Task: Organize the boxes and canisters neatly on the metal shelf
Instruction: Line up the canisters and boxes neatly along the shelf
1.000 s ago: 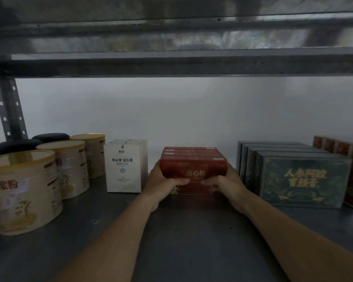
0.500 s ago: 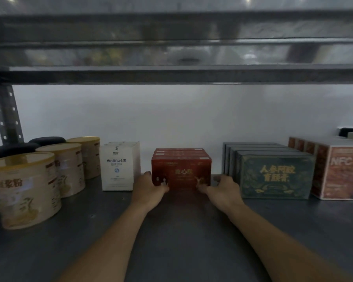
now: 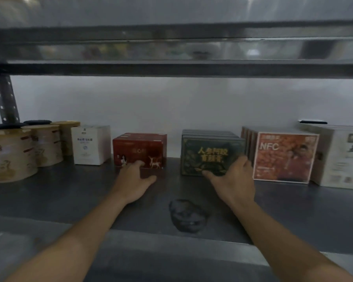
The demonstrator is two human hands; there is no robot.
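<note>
Right hand (image 3: 233, 180) shifted, gripping dark-green box (image 3: 211, 154).

Shows two slim bare forearms, uncovered along the whole visible length to the wrists. Ends in a bare left hand (image 3: 134, 182) and a bare right hand (image 3: 232, 180), slightly blurred.
</note>
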